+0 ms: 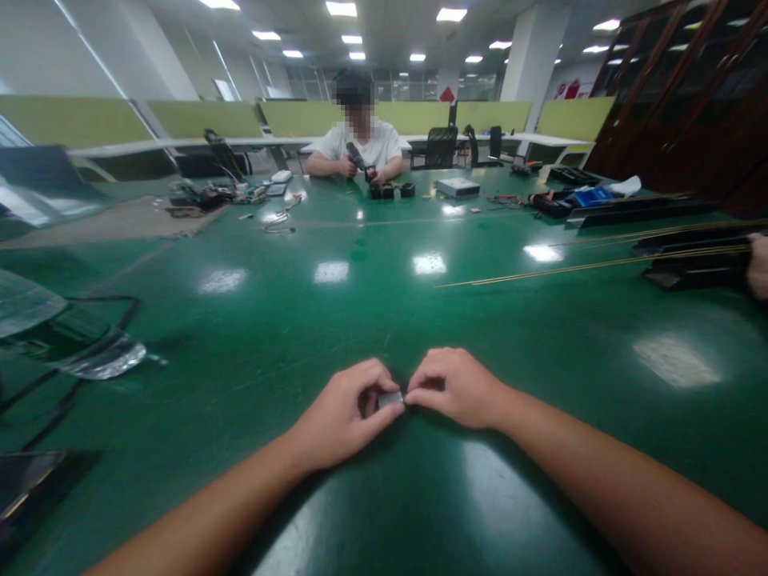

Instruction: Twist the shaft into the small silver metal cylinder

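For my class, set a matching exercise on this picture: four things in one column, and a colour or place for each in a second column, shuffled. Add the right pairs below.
Column one
1. Small piece
2. Table
3. Rods
4. Shirt

Column two
A. White, on the person across from the camera wearer
B. Gold-coloured, reaching in from the right side
C. Between the thumb and fingers of the wearer's left hand
D. Green and shiny, under the wearer's forearms

Right pairs: 1-C, 2-D, 3-B, 4-A
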Demonstrator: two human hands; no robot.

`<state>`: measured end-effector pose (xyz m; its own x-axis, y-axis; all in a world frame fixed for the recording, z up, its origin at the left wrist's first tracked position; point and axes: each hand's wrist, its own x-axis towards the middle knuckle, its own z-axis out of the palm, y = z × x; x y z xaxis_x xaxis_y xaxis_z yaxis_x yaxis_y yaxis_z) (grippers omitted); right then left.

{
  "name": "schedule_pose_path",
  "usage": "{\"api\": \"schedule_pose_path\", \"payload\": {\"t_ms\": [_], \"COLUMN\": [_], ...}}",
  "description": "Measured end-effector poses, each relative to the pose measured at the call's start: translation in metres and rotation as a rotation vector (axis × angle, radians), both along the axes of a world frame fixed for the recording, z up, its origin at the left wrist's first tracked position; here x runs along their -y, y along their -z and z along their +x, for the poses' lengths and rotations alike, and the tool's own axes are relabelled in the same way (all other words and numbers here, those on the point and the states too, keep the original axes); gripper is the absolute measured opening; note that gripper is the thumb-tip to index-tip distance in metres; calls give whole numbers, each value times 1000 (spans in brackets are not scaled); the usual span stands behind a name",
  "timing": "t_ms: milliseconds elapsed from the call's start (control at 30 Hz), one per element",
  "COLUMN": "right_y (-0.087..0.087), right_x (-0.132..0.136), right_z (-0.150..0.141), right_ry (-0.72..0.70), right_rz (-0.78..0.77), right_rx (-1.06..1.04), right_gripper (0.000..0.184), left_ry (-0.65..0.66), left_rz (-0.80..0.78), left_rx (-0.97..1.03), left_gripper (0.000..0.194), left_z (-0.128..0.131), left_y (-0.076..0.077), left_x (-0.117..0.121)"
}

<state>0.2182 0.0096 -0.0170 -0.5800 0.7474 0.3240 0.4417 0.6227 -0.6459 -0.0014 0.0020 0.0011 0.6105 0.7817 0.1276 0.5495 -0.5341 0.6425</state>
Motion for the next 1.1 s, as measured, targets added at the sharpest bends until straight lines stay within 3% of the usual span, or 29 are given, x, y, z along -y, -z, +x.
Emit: {"api": "schedule_pose_path", "payload": {"t_ms": [233,1100], "right_y": [1,-11], "right_x": [1,-4], "right_z": [2,22], "right_ry": [-60,-64], "right_rz": [54,-55], "right_rx": [42,134], "right_gripper": [10,6], "left_ry": [-69,-76], "left_rz": [-43,-59], "left_rx": [-62,-67], "left_gripper": [15,22], "left_z": [3,2], "left_y": [0,1], "left_x": [4,4]}}
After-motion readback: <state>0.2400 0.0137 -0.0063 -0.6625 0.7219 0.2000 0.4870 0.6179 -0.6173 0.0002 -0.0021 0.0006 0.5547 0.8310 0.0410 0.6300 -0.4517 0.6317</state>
